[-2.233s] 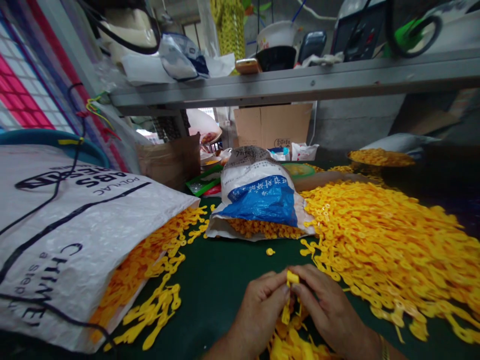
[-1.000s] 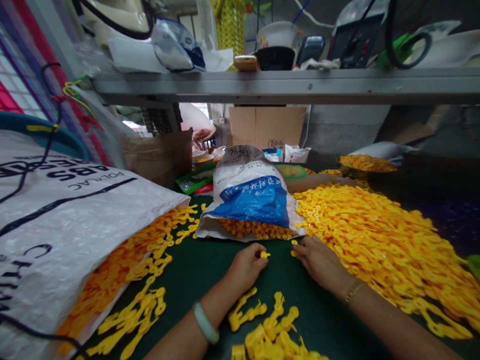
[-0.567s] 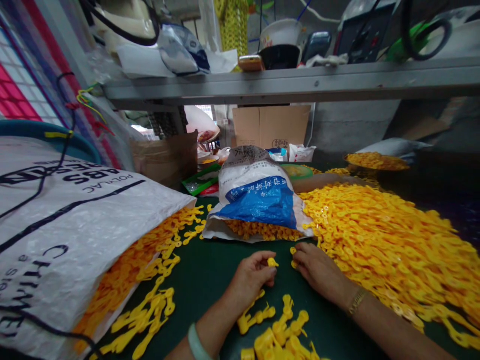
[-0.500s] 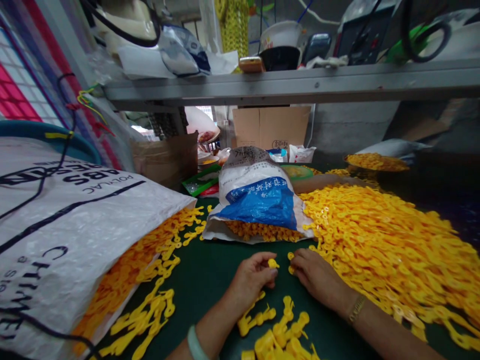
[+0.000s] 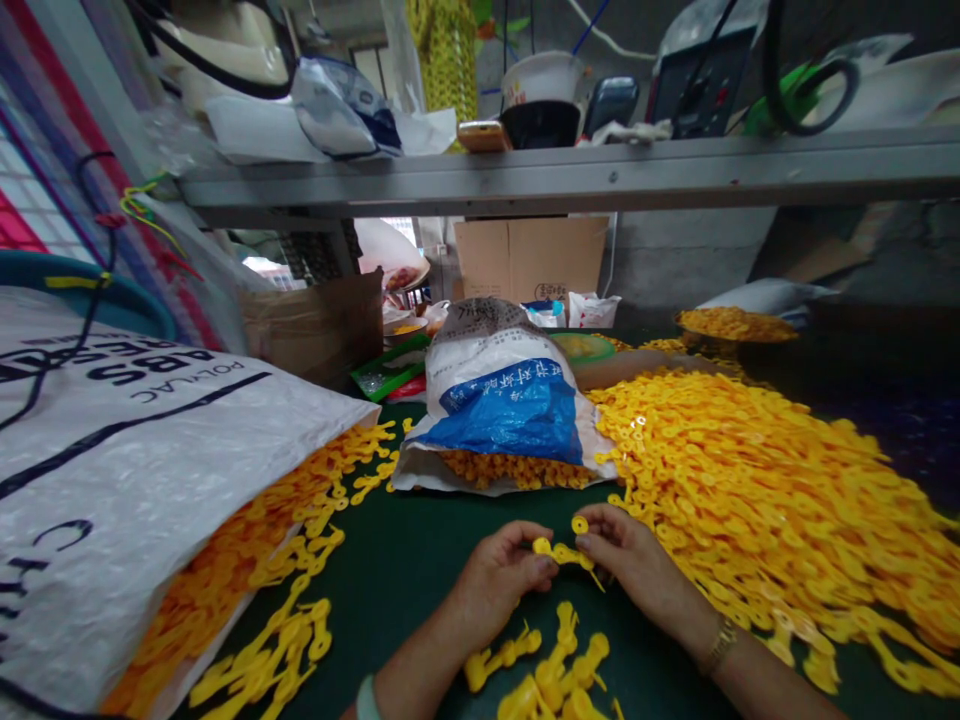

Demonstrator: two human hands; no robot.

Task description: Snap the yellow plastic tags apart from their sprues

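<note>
My left hand (image 5: pixel 499 575) pinches a small yellow plastic cap (image 5: pixel 541 546) between thumb and fingertips. My right hand (image 5: pixel 628 556) is closed on a yellow plastic strip with a ring end (image 5: pixel 579 526). The two pieces meet between the hands, just above the green table (image 5: pixel 409 560). A small heap of joined yellow pieces (image 5: pixel 551 670) lies just in front of my wrists.
A large mound of yellow ring pieces (image 5: pixel 757 480) fills the right side. A white and blue sack (image 5: pixel 506 400) spills yellow parts behind the hands. A big white sack (image 5: pixel 127 450) lies at the left with yellow strips (image 5: pixel 277 560) pouring out. A metal shelf (image 5: pixel 570 175) hangs overhead.
Both hands reached forward to the table, each picked up a yellow piece, then drew back toward me and brought the two pieces together.
</note>
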